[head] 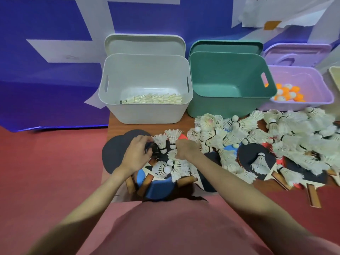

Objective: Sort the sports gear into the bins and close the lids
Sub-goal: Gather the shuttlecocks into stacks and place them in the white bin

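Observation:
Three open bins stand along the back of the table: a white bin (pixel 145 111) holding several shuttlecocks, a green bin (pixel 217 105) with nothing visible inside, and a purple bin (pixel 311 102) with orange and white balls. White shuttlecocks (pixel 287 137) lie heaped over table tennis paddles (pixel 255 153) across the table's right and middle. My left hand (pixel 137 151) curls its fingers around something dark among the paddles, beside a shuttlecock (pixel 161 141). My right hand (pixel 184 149) pinches shuttlecock feathers in the near pile. What lies under both palms is hidden.
Each bin's lid leans against the wall behind it: white lid (pixel 145 44), green lid (pixel 226 46), purple lid (pixel 296 52). A cream container's edge (pixel 335 76) shows at far right. The table's left edge (pixel 109 126) drops to a red floor.

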Tool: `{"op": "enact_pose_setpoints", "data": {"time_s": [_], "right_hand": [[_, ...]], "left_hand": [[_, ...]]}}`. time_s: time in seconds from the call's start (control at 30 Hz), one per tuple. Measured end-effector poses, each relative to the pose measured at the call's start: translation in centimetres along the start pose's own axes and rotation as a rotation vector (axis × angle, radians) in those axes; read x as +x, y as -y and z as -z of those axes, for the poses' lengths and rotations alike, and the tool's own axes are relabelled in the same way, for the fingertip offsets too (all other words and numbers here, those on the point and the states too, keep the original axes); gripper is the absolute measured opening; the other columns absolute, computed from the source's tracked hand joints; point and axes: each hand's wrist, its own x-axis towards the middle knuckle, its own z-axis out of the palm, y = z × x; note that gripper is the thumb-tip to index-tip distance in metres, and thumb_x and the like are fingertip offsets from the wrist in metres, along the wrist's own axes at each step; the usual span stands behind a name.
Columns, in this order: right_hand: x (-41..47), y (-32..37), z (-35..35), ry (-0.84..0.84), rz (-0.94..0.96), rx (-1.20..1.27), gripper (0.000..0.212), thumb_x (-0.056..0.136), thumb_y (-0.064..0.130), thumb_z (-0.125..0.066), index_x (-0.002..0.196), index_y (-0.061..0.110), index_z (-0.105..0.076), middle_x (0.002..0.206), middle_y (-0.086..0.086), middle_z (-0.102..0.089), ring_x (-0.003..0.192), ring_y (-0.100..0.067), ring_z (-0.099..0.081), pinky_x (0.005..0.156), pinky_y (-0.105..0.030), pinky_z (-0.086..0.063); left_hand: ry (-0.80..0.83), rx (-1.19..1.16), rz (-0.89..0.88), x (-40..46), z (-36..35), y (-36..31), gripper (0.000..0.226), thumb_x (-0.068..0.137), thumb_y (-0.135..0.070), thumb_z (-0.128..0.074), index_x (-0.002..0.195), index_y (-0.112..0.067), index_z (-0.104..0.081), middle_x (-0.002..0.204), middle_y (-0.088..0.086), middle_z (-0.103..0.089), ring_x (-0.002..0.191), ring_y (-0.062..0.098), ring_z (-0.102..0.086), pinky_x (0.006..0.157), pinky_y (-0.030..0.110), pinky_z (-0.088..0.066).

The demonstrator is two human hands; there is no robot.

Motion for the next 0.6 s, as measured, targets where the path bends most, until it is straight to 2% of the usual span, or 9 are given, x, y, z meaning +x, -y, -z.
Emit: {"op": "enact_pose_setpoints", "data": {"time_s": [0.03, 0.1, 0.17, 0.27, 0.33, 0.4, 0.47, 0.53, 0.6], "right_hand": [[0.1, -0.1, -0.2, -0.023, -0.024, 0.028, 0.009, 0.089, 0.013, -0.056, 0.097, 0.01, -0.058, 0.088, -0.003, -0.054, 0.096, -0.024, -0.062, 0.066, -0.03, -0.042], [0.1, -0.7, -0.6, -0.114, -0.074, 0.107, 0.016, 0.089, 0.004, -0.048, 0.1, 0.008, -0.058, 0.096, -0.007, -0.06, 0.097, -0.027, -0.062, 0.068, -0.032, -0.044], [-0.3, -1.6, -0.9, -0.26, -0.144, 0.195, 0.016, 0.089, 0.001, -0.044, 0.095, 0.005, -0.058, 0.1, -0.012, -0.063, 0.094, -0.031, -0.062, 0.069, -0.032, -0.044], [-1.6, -2.9, -1.4, -0.545, -0.201, 0.403, 0.015, 0.089, 0.008, -0.047, 0.075, 0.009, -0.05, 0.077, -0.013, -0.06, 0.076, -0.029, -0.059, 0.059, -0.029, -0.036], [-3.0, -3.4, -2.0, -0.639, -0.147, 0.69, 0.018, 0.087, 0.013, -0.057, 0.072, 0.008, -0.049, 0.063, -0.006, -0.049, 0.061, -0.021, -0.048, 0.056, -0.028, -0.032], [-4.7, -3.2, -2.6, -0.612, -0.092, 0.976, 0.02, 0.083, 0.014, -0.068, 0.072, 0.01, -0.051, 0.059, -0.001, -0.044, 0.054, -0.014, -0.042, 0.055, -0.026, -0.035], [-6.3, -2.7, -3.4, -0.535, -0.091, 1.162, 0.022, 0.081, 0.015, -0.072, 0.072, 0.016, -0.052, 0.058, -0.002, -0.046, 0.052, -0.013, -0.047, 0.056, -0.024, -0.04], [-7.6, -2.1, -4.3, -0.501, -0.106, 1.307, 0.022, 0.082, 0.013, -0.072, 0.073, 0.017, -0.053, 0.055, -0.005, -0.05, 0.044, -0.01, -0.05, 0.051, -0.021, -0.042], [-8.5, -1.7, -4.8, -0.504, -0.089, 1.427, 0.021, 0.084, 0.009, -0.069, 0.072, 0.014, -0.053, 0.047, -0.002, -0.051, 0.038, -0.007, -0.049, 0.047, -0.017, -0.04]], "left_hand": [[0.004, -0.005, -0.003, -0.3, -0.1, 0.0, 0.034, 0.083, -0.009, -0.06, 0.116, -0.012, -0.06, 0.111, 0.005, -0.061, 0.107, 0.023, -0.053, 0.09, 0.03, -0.04], [0.006, -0.027, 0.002, -0.8, -0.3, 0.0, 0.034, 0.084, -0.008, -0.06, 0.117, -0.012, -0.06, 0.111, 0.005, -0.061, 0.106, 0.022, -0.053, 0.09, 0.031, -0.041], [0.003, -0.062, 0.009, -1.2, -0.4, -0.1, 0.033, 0.084, -0.008, -0.061, 0.117, -0.012, -0.06, 0.11, 0.004, -0.061, 0.106, 0.022, -0.054, 0.09, 0.032, -0.044], [0.012, -0.137, -0.001, -1.2, -0.4, -0.5, 0.035, 0.083, -0.011, -0.066, 0.117, -0.014, -0.059, 0.112, 0.002, -0.062, 0.108, 0.019, -0.056, 0.092, 0.035, -0.047], [0.054, -0.211, -0.037, -1.0, -0.4, -1.2, 0.05, 0.08, -0.015, -0.072, 0.126, -0.015, -0.054, 0.119, 0.001, -0.061, 0.113, 0.016, -0.055, 0.096, 0.034, -0.046], [0.137, -0.265, -0.108, -0.6, -0.5, -2.0, 0.07, 0.076, -0.022, -0.078, 0.137, -0.017, -0.045, 0.131, -0.001, -0.056, 0.121, 0.013, -0.05, 0.102, 0.031, -0.042], [0.221, -0.288, -0.165, -0.4, -0.8, -2.9, 0.079, 0.074, -0.026, -0.081, 0.142, -0.021, -0.039, 0.138, -0.004, -0.051, 0.128, 0.01, -0.046, 0.106, 0.028, -0.037], [0.288, -0.307, -0.207, -0.3, -1.2, -4.0, 0.078, 0.075, -0.026, -0.081, 0.141, -0.022, -0.04, 0.137, -0.005, -0.053, 0.127, 0.008, -0.046, 0.105, 0.024, -0.036], [0.309, -0.309, -0.25, -0.4, -1.6, -5.0, 0.067, 0.078, -0.02, -0.078, 0.138, -0.018, -0.046, 0.13, -0.004, -0.058, 0.119, 0.008, -0.053, 0.098, 0.022, -0.041]]}}
